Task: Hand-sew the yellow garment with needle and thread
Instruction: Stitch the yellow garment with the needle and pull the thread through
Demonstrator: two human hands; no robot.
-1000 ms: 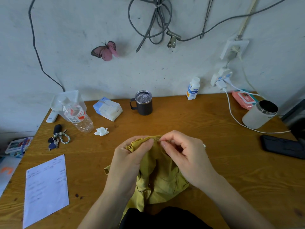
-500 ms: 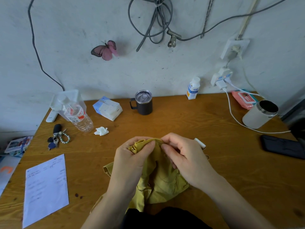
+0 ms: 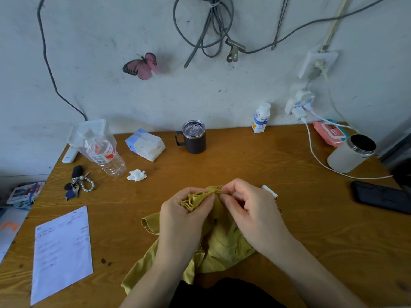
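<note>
Here, both hands work close together over the middle of the tabletop [image 3: 244, 165], the forearms coming in from its near edge and converging. The left hand [image 3: 184, 216] curls its fingers round a bunched fold of the yellow garment [image 3: 224, 243], with the thumb pressed against the gathers. The right hand [image 3: 251, 212], knuckles up and wrist bent inward, pinches the fabric's edge between thumb and forefinger, just beside the left thumb; its other fingers are curled under. Whether a needle sits in that pinch cannot be told. The rest of the garment lies crumpled under the hands and trails toward the near edge. A dark mug [image 3: 194, 137] stands toward the far edge, and a sheet of paper [image 3: 62, 252] lies near the near-left corner.
</note>
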